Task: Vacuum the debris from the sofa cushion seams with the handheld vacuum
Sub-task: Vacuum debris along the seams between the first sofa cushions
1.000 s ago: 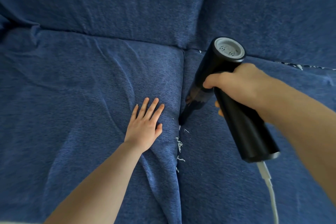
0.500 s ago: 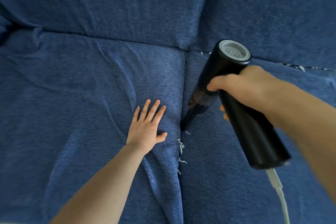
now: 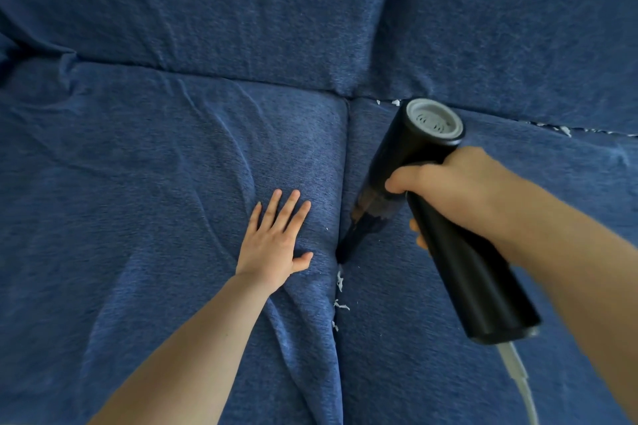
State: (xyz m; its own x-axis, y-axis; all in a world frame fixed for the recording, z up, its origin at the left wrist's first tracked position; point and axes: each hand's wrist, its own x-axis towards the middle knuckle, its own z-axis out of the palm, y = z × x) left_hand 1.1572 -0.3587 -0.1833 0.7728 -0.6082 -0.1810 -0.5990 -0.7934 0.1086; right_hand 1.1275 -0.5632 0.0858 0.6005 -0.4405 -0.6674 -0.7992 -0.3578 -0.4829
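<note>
The right hand [image 3: 452, 186] has its grip wrapped tight around the black handheld vacuum [image 3: 445, 217], whose narrow nozzle [image 3: 348, 245] dips into the seam [image 3: 343, 162] between the two blue sofa seat cushions, the handle slanting off toward 4 o'clock with a pale cord [image 3: 518, 379] trailing from its end. The left hand [image 3: 276, 245], at 9 o'clock from the nozzle tip, lies flat on the left cushion [image 3: 138, 200] with fingers spread, holding nothing. White debris [image 3: 340, 281] sits in the seam just at 6 o'clock from the nozzle, and more scraps [image 3: 562, 129] line the back seam toward 2 o'clock.
</note>
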